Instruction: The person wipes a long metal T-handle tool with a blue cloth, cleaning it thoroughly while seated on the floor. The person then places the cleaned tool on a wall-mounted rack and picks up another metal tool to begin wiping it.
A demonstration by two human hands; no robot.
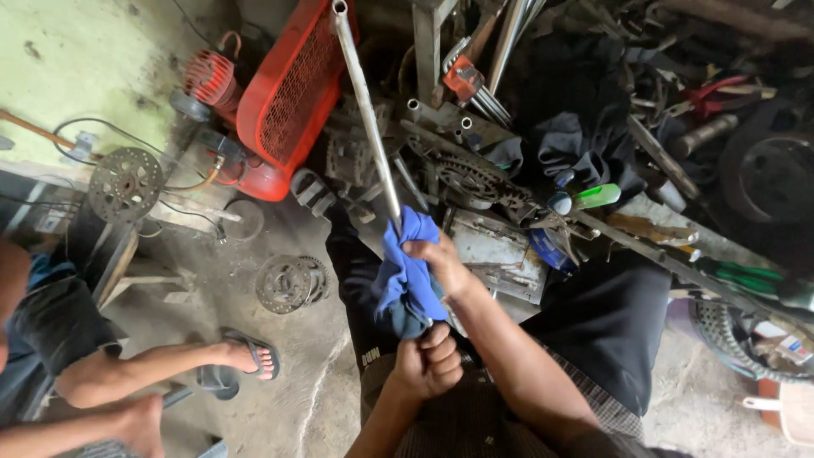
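A long shiny metal tube (366,106) runs from the top of the view down toward my lap. My right hand (441,265) wraps a blue cloth (409,271) around the tube partway down its length. Below it, my left hand (430,360) is closed around the tube's lower end, which the cloth and my fingers hide. Both hands sit above my dark-trousered knees.
A red air compressor (284,97) stands behind the tube. Brake discs (125,182) and sprockets (287,284) lie on the dirty concrete floor. Tools, a chain, a green can (596,197) and dark rags crowd the right. Another person's legs and sandalled foot (242,358) are at left.
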